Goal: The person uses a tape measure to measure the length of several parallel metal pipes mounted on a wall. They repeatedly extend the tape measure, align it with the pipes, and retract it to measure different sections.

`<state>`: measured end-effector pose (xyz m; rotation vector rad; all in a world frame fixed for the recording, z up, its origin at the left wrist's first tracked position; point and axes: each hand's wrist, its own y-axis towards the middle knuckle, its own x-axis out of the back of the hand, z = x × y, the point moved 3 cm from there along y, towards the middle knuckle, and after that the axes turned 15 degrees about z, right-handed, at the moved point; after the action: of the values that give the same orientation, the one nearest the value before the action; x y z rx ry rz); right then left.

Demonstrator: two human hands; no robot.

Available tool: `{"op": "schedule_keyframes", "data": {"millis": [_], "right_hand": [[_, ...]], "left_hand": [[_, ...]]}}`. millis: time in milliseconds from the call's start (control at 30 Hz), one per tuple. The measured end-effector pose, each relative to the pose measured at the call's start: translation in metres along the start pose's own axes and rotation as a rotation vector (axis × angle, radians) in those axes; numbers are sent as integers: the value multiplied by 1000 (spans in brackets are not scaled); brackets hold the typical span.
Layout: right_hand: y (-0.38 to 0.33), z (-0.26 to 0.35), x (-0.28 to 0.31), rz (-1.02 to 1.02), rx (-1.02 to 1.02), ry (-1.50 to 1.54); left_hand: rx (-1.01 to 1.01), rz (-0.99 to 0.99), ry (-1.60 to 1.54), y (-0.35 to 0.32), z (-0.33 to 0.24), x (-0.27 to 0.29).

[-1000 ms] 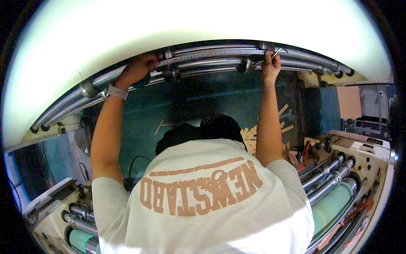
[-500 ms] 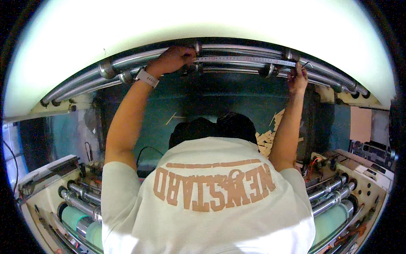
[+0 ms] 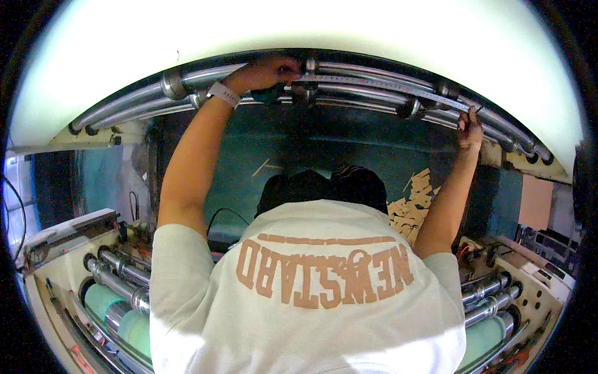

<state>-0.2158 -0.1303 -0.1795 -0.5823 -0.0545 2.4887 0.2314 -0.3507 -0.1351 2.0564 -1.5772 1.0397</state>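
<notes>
A pale tape measure [image 3: 386,85] stretches along the steel shafts [image 3: 367,70] of the machine, running between my two hands. My left hand [image 3: 269,71], with a light band on its wrist, is closed at the tape's left end beside a collar [image 3: 311,65]. What lies inside its fingers is mostly hidden. My right hand [image 3: 470,128] pinches the tape's other end further right, past a second collar [image 3: 447,87]. A small dark tip sticks up at those fingers. Below the left hand, a dark green patch shows against the lower shaft; I cannot tell what it is.
Cut cardboard scraps [image 3: 411,209] lie in a pile inside the machine, near my right forearm. A thin strip [image 3: 260,167] lies further left. Rollers with green sleeves [image 3: 134,330] stand at both lower sides. A large white surface [image 3: 299,25] curves beyond the shafts.
My right hand has moved to the right along the shafts with the tape's end, and a longer stretch of tape shows. The left hand stays near the same collar. The view has shifted slightly.
</notes>
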Motion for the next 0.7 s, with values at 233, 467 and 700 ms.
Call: {"op": "schedule_keyframes", "data": {"millis": [233,467,700], "right_hand": [[15,-3,20,47,-39,-63],[10,4,-6,-67,5,-61],[17,-1,0,41,69,-25]], "left_hand": [[179,-59,184,13,2,-9],[228,-152,310,13,-4,-14],[235,-251,403,13,-6,-16]]}}
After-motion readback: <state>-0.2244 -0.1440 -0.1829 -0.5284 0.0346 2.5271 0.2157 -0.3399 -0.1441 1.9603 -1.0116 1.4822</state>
